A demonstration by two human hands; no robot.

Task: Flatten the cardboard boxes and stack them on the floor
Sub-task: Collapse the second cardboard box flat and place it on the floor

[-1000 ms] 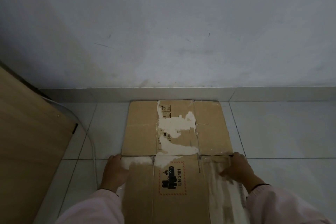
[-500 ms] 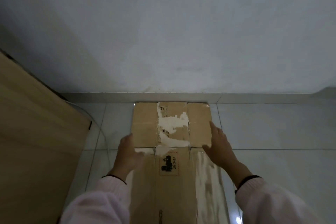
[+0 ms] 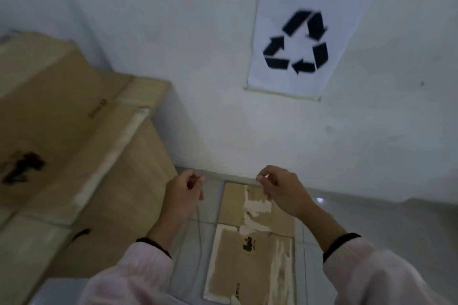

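Head view. A flattened cardboard box (image 3: 250, 242) lies flat on the tiled floor (image 3: 371, 225), its far edge against the base of the white wall (image 3: 210, 82). Its upper face shows torn white patches, a small black hazard label near the middle fold and strips of clear tape along the right side. Nothing rests on it. Both hands hang in the air above its far end, not touching it: the left hand (image 3: 183, 192) is loosely curled, fingers bent toward the palm, holding nothing; the right hand (image 3: 280, 189) is likewise half-curled and holds nothing. Pale pink sleeves with dark cuffs cover both forearms. At left, a second cardboard box (image 3: 62, 126), still assembled and closed with tape along its top seam, sits on a wooden worktop (image 3: 138, 181); its contents cannot be seen. A thin cable (image 3: 199, 230) runs down the floor beside the worktop. On the wall hangs a white sheet printed with a black recycling symbol (image 3: 297, 42).
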